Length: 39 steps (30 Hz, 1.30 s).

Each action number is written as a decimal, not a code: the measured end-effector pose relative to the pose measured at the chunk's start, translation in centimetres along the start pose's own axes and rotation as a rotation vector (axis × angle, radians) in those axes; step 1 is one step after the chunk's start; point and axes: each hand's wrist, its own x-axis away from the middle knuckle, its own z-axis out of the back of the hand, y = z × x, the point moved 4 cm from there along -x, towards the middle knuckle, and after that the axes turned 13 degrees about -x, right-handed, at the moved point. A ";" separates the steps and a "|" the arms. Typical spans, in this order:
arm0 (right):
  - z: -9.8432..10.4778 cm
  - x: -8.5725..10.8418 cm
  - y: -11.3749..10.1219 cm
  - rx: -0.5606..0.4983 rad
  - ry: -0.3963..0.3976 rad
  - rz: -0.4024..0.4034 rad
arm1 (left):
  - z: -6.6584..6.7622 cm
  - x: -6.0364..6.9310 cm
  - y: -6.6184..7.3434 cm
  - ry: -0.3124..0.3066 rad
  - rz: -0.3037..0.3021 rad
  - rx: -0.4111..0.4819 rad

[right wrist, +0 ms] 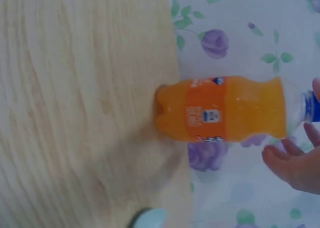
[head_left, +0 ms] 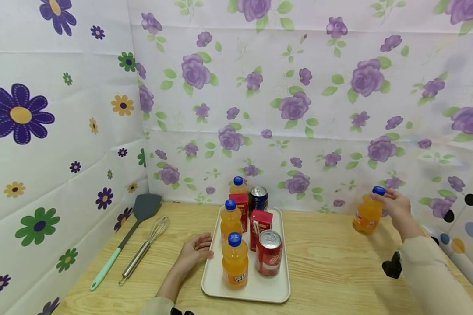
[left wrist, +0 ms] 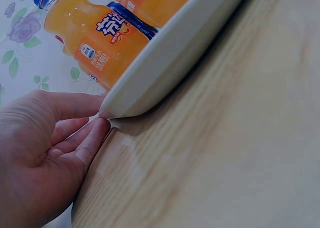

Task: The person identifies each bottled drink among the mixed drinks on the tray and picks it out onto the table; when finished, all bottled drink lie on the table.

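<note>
At the right, my right hand (head_left: 394, 205) pinches the blue cap of an orange soda bottle (head_left: 366, 214). The bottle leans slightly; whether its base touches the table cannot be told. In the right wrist view, thumb and fingers are around the cap of the same bottle (right wrist: 220, 110). My left hand (head_left: 193, 253) pinches the left rim of a cream tray (head_left: 246, 296), its fingertips at the tray edge (left wrist: 160, 63) in the left wrist view. On the tray stand three more orange soda bottles (head_left: 235, 264), two red drink cartons (head_left: 256, 236), a red can (head_left: 269, 256) and a dark blue can (head_left: 258, 199).
A grey spatula with a mint handle (head_left: 106, 267) and a metal whisk (head_left: 143, 251) lie left of the tray on the wooden table (head_left: 323, 271). Flower-printed cloth (head_left: 260, 109) hangs behind and at the sides. A small pale object (right wrist: 150, 218) shows low in the right wrist view.
</note>
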 end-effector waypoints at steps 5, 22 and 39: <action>0.1 0.5 -2.6 -0.030 0.021 0.053 | -0.1 -0.2 -0.2 0.004 -0.003 -0.003; -12.4 3.5 -10.6 -0.109 0.123 0.404 | -0.1 -0.1 -0.2 -0.005 -0.009 0.023; -26.1 7.7 -13.8 -0.180 -0.112 0.402 | -0.2 -0.2 -0.1 0.022 -0.019 0.025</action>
